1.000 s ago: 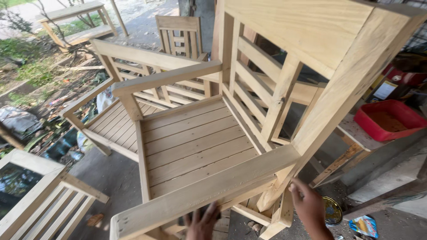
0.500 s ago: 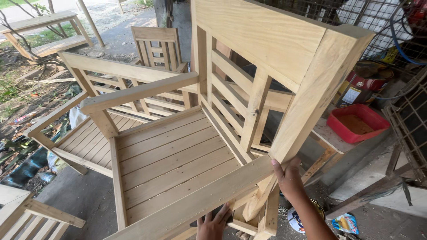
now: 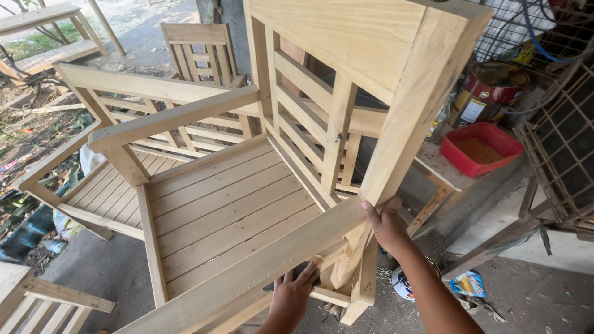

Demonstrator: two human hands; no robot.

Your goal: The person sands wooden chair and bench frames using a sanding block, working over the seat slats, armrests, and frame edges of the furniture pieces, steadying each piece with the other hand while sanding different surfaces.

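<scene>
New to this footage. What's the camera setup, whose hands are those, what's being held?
There is no machine here: a person works with two bare hands, and the single picture comes from a camera worn on their head, looking down. In front stands an unpainted pale wooden armchair with a slatted seat. The left hand reaches under the near armrest, fingers spread on the wood. The right hand presses on the chair's rear corner post where armrest and back meet. More unfinished slatted chairs stand behind. To the right a red plastic tray sits on a rough bench, beside a red paint can.
</scene>
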